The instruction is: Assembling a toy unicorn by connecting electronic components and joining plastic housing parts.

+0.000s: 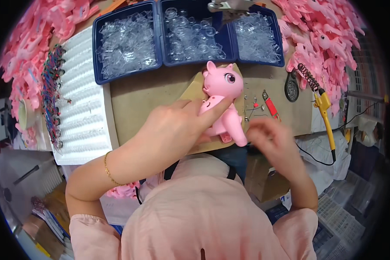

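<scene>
A pink plastic toy unicorn [224, 82] with a large painted eye leans over a tan board at the front of the table. My left hand [177, 123] grips its body, index finger stretched across the neck and chest; the other fingers are partly hidden behind the toy. Just right of the toy's lower leg is my right hand [271, 138], apart from it. Its fingers are bent and smeared by motion, so whether they pinch anything does not show. Beyond the right hand lie a small red-handled tool [271, 106] and several tiny metal bits.
Three blue bins [159, 34] of clear plastic parts line the back. A white ridged tray [84, 99] stands left, with bundled coloured wires [53, 95] along its edge. Pink toy parts [320, 43] pile at both sides. A yellow soldering iron [325, 108] rests by a coil holder [307, 77] at right.
</scene>
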A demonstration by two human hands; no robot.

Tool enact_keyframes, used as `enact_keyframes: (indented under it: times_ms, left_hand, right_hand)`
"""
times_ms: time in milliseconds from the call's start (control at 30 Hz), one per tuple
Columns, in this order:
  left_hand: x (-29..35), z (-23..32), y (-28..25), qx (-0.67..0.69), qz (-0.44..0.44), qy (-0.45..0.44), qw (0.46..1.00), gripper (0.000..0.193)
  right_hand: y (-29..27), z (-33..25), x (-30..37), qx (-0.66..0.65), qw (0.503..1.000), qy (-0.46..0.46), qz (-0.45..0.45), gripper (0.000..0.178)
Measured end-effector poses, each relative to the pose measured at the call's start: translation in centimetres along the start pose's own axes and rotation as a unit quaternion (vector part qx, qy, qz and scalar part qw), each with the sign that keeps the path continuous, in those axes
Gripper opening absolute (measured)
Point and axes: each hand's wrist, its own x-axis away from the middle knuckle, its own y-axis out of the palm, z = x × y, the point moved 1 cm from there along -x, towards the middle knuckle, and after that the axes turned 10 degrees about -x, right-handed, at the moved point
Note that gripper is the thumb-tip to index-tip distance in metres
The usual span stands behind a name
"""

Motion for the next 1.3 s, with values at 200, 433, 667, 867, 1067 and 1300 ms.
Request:
enact_keyframes:
  times_ms: [200,433,667,867,1067,1300]
  left_hand:
    - [-0.3,0.2,0.2,-0.054,0.048,0.028,0.997,0.06]
    - [-0.9,0.9,0.1,-0.117,0.052,0.031,0.991,0.059]
    - [-0.6,1.3,1.1,-0.137,0.107,0.023,0.985,0.048]
    - [-0.3,1.4,2.7,-0.141,0.126,-0.008,0.982,0.05]
    - [0.2,1.2,1.9,-0.171,0.07,0.009,0.983,0.044]
    - [-0.9,1.0,1.5,-0.127,0.094,0.05,0.986,0.043]
  right_hand:
    - [3.8,1.1,1.1,-0.488,0.792,0.339,-0.142,0.021]
    - [2.5,1.1,1.4,-0.366,0.858,0.277,-0.232,0.018]
    - [1.9,2.0,-9.9,-0.001,0.98,-0.171,0.102,0.019]
    - [2.8,1.9,-12.4,-0.097,0.995,-0.015,-0.016,0.016]
    - [3.8,1.4,-12.3,-0.048,0.997,-0.063,0.006,0.017]
    - [3.8,1.6,-12.5,-0.041,0.993,-0.109,0.01,0.015]
